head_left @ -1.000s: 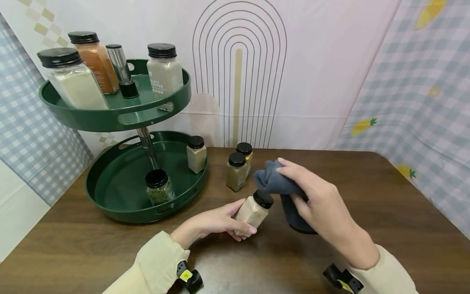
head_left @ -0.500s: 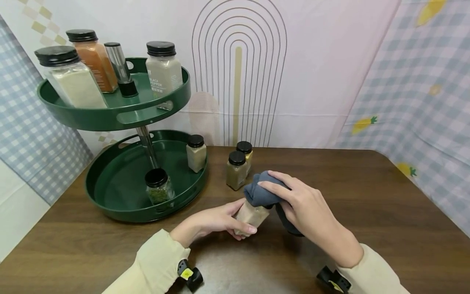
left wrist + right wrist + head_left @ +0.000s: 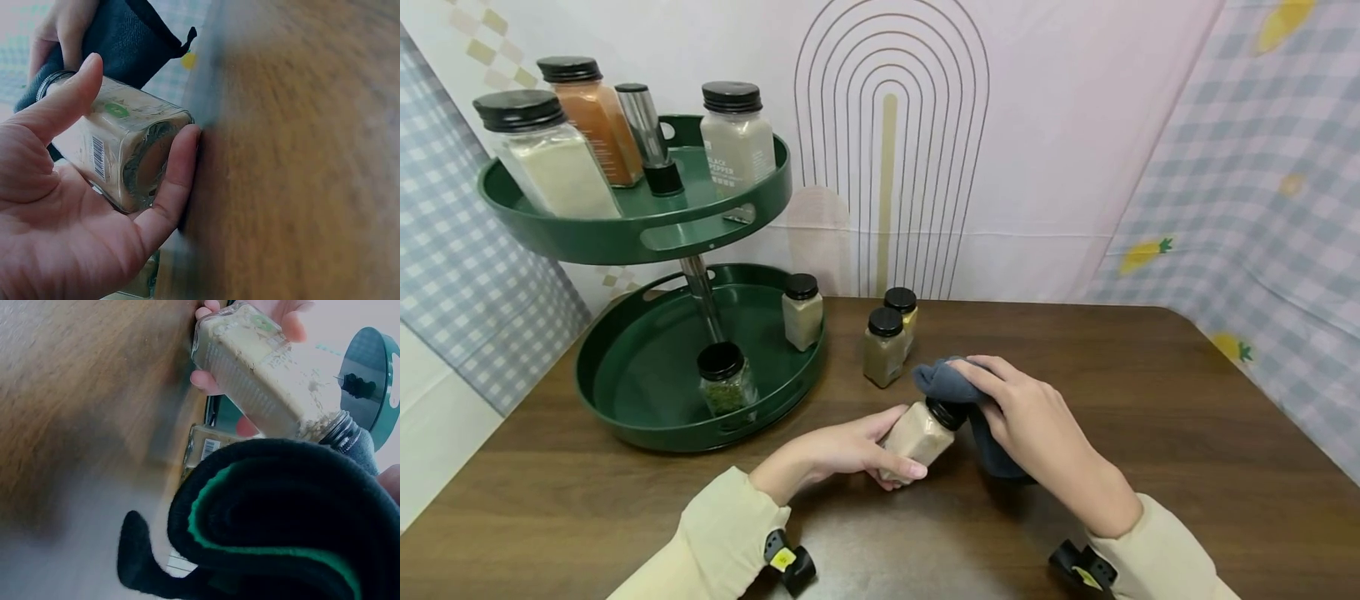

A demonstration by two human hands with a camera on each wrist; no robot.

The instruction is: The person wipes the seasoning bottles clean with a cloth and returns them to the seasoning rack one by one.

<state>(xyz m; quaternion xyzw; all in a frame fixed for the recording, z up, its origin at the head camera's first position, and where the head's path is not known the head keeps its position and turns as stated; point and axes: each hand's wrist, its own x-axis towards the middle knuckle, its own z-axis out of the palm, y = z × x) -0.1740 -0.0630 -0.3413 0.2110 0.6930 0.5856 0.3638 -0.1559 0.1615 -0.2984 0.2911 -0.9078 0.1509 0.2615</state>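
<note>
My left hand (image 3: 857,450) grips a square glass spice jar (image 3: 917,435) of pale powder, tilted with its black lid up to the right. In the left wrist view, the thumb lies along one side of the jar (image 3: 115,140) and a finger curls round its base. My right hand (image 3: 1026,412) holds a folded dark blue-grey cloth (image 3: 951,382) against the lid, partly covering it. A loose end of the cloth hangs below that hand. The right wrist view shows the thick fold of cloth (image 3: 275,494) close up, with the jar's neck just beyond it.
Two small spice jars (image 3: 884,354) stand on the wooden table (image 3: 1150,400) behind my hands. To the left is a green two-tier rack (image 3: 647,417): several larger jars and a silver cylinder (image 3: 647,137) on top, two small jars below. A patterned cloth backdrop (image 3: 1052,150) hangs behind.
My right hand brought the cloth left and down onto the jar's lid, covering it, then shifted slightly so part of the lid shows again. My left hand stayed nearly still.
</note>
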